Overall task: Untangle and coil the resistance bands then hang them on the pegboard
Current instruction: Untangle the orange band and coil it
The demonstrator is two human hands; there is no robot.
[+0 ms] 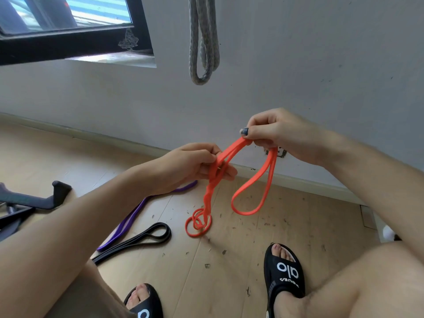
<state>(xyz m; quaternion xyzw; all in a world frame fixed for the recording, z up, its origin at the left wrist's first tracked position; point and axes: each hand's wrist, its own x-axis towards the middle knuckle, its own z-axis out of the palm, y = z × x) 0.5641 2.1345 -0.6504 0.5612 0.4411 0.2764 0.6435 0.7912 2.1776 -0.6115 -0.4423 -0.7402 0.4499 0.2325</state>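
The grey band [203, 42] hanging on the wall at top centre is cut off by the frame's upper edge; what holds it is unseen. At centre, the left hand [192, 167] grips the orange band [250, 191] with curled fingers, partly hiding its tangle. The right hand [275, 134], higher, pinches its top strands. Lower coils touch the floor [229, 271]. Purple band [128, 223] and black band [146, 237] lie lower left.

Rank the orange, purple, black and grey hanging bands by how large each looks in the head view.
1. purple band, longest visible stretch, partly hidden by the arm
2. black band, close to purple, so unsure
3. orange band, bunched in both hands
4. grey band, cut off by the top edge, so unsure
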